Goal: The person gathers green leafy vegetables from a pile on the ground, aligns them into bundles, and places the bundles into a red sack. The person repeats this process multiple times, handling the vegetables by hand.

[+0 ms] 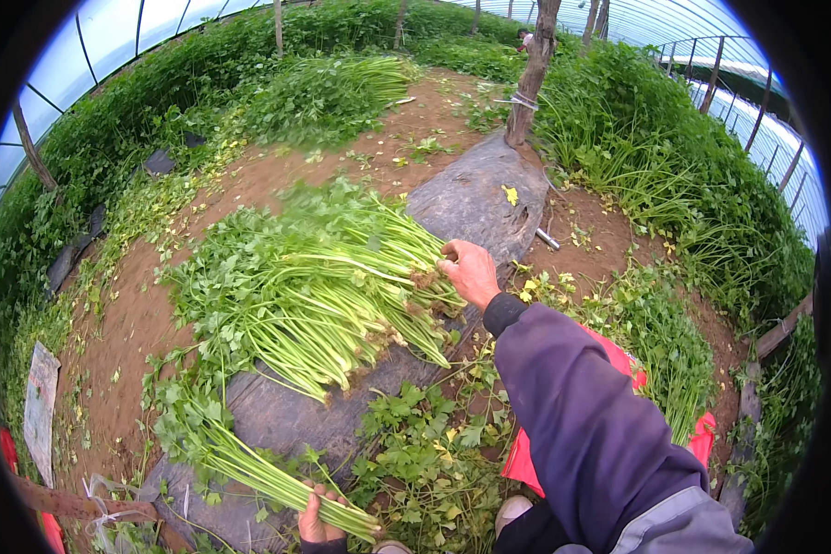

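At the bottom, my left hand (pixel 318 514) is closed around a small bunch of leafy celery (pixel 249 471), gripping it near the root ends. The leaves of this bunch point up and to the left. My right hand (pixel 472 271) reaches out to a large heap of celery (pixel 332 298), its curled fingers at the root ends on the heap's right side. Whether those fingers grip a stalk cannot be made out. Brownish roots face right, and leaves spread to the left. Beneath the heap lies dark plastic sheeting (pixel 298 415).
A wooden post (pixel 532 76) rises beyond the sheeting, with a metal tube (pixel 547 239) nearby. More cut celery (pixel 665 346) lies on red plastic (pixel 523 464) at right. Another pile (pixel 332 97) is farther back. A rusty bar (pixel 83 500) crosses lower left. A person (pixel 524 39) is far off.
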Demonstrator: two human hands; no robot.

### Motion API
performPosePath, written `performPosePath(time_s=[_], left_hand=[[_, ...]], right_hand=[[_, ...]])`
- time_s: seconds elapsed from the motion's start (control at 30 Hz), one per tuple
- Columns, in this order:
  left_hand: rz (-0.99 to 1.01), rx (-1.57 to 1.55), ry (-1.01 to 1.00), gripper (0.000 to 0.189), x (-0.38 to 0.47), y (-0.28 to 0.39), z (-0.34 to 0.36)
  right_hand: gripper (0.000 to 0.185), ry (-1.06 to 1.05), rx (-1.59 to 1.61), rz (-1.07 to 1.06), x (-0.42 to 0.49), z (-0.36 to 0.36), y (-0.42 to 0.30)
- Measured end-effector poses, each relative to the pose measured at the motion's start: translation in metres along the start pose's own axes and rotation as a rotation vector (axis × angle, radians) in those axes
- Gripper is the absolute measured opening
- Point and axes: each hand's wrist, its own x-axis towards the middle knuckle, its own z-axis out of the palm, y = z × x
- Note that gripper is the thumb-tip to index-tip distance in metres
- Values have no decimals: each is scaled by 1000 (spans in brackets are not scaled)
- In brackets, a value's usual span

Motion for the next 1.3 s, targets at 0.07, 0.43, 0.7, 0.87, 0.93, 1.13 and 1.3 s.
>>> performPosePath(time_s=[0.07, 0.43, 0.7, 0.87, 0.93, 1.13, 1.3], left_hand=[[-9, 28, 42, 31, 0, -6, 1], [-23, 71, 111, 32, -8, -7, -2], [-20, 56, 122, 32, -8, -7, -6], [-20, 35, 96, 31, -11, -4, 0], [-24, 9, 108, 30, -12, -5, 4], [-58, 64, 86, 35, -16, -10, 10], [-71, 86, 70, 37, -18, -7, 8]], right_hand=[[30, -32, 39, 7, 11, -5, 23], [46, -93, 142, 72, 33, 48, 27], [30, -67, 919, 261, 27, 3, -17], [31, 6, 1007, 147, -47, -36, -52], [34, -18, 1063, 158, -87, -42, -49], [45, -109, 938, 506, -175, -14, 3], [38, 60, 1034, 476, -182, 9, 28]])
